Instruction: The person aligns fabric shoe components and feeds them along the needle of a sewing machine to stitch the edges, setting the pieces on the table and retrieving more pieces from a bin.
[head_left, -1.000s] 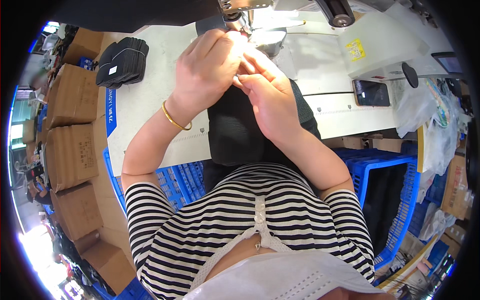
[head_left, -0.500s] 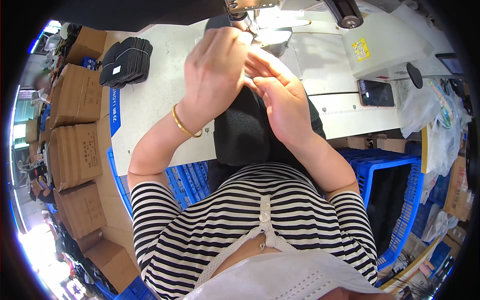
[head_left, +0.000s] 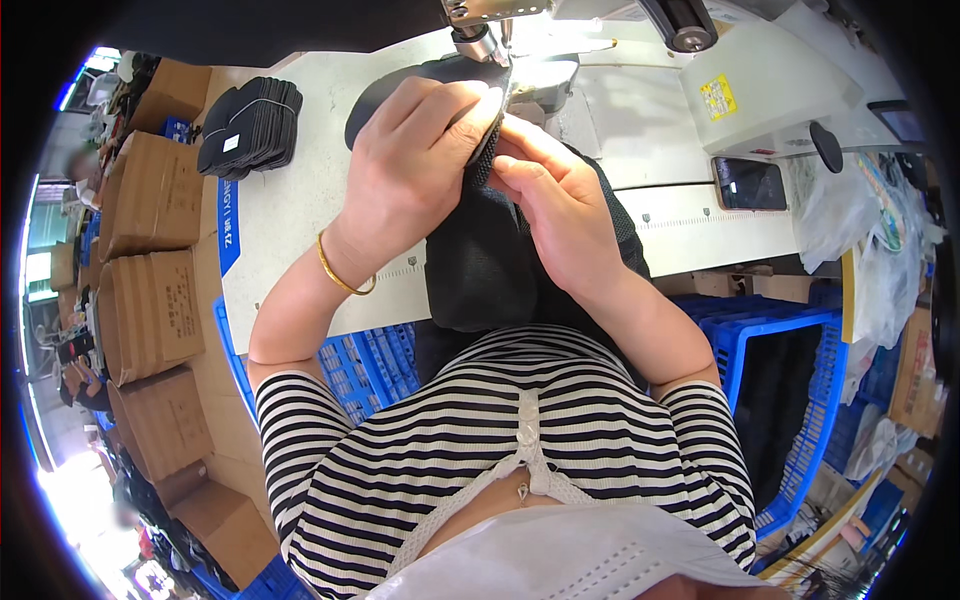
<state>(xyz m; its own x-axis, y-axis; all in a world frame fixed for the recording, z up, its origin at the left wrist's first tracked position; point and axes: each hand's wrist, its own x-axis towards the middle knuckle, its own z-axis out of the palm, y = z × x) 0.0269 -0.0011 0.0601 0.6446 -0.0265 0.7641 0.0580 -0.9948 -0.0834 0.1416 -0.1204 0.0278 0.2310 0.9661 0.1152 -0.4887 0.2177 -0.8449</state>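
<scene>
A black fabric piece (head_left: pixel 480 265) hangs over the near edge of the white sewing table, its rounded end toward me. Its mesh-like edge rises between my hands, just below the sewing machine's presser area (head_left: pixel 482 42). My left hand (head_left: pixel 405 170) is closed on that edge, thumb and fingers pinching it from the left. Opposite it, my right hand (head_left: pixel 562 215) has its thumb and fingers pinched at the same edge. A smooth dark rounded part (head_left: pixel 385 92) sticks out beyond my left hand; whether it belongs to the same piece I cannot tell.
A tied stack of black pads (head_left: pixel 250 125) lies at the table's left. On the right are a phone (head_left: pixel 750 185) and a machine arm (head_left: pixel 760 90). Blue crates (head_left: pixel 825 400) stand under the table; cardboard boxes (head_left: pixel 150 310) line the left side.
My left hand has moved left and down toward me, away from the needle area. The fabric edge and the dark rounded part now show more. My right hand has shifted only slightly.
</scene>
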